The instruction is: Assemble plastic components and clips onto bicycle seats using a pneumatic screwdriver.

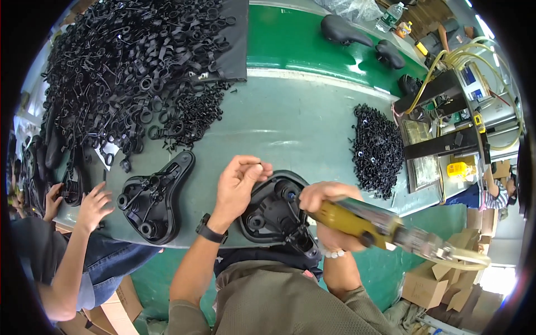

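A black bicycle saddle [270,210] lies upside down at the table's near edge, right in front of me. My right hand [333,215] is wrapped round a yellow air screwdriver [352,224]; the tool's front end points at the saddle's underside, and my fingers hide its tip. Above the saddle's left side, my left hand [237,184] has thumb and forefinger pinched together. Whatever is between those fingertips is too small to make out. Left of me, a second upturned saddle [159,198] rests apart from my hands.
A big heap of black clamps and rings [134,67] covers the far left, with small black screws [198,114] at its edge. More screws [378,151] are piled right, beside a black metal rack [444,145]. Finished-looking saddles [341,30] sit on a green belt [290,33]. A co-worker's hands [92,209] work at left.
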Motion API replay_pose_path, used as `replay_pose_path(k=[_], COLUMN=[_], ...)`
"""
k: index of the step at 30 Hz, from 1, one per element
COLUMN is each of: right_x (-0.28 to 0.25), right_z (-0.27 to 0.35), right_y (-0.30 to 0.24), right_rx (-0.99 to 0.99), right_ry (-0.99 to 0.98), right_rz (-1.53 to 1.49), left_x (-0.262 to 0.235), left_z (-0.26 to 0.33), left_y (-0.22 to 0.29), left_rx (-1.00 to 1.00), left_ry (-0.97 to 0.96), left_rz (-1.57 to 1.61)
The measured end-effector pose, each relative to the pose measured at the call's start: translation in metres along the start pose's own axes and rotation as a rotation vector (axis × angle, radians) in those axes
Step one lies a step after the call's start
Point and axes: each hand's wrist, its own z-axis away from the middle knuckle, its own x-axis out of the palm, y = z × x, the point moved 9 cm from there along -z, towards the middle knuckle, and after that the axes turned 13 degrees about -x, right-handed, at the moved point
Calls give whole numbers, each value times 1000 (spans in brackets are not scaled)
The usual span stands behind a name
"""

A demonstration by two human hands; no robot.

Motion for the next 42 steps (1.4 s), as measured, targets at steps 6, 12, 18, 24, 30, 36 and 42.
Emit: replay_pose_path(k=[6,12,18,24,30,36,42], right_x=[3,-6,-16,-50,-88,-102,-90], right_z=[-17,-7,3,-6,6,26,34], right_y=[-36,-40,-50,-70,-80,-92,-74], right_rx=[-116,-78,-100,-110,-40,-1,101], right_ry=[125,224,374,545,761,911,864], right_rz=[-150,-232,-344,-176,-200,-165,-261], left_x=[35,49,72,10,-25,-17,50], left_z=[41,52,66,-2,-50,-149,-205], left_y=[5,12,-20,48,-55,-27,-54], left_rx=[-78,22,-361,179,-334,-24,-285], left_ry=[-202,-184,-490,208,-170,570,37], left_rz=[-7,-103,375,-927,-871,-799,117])
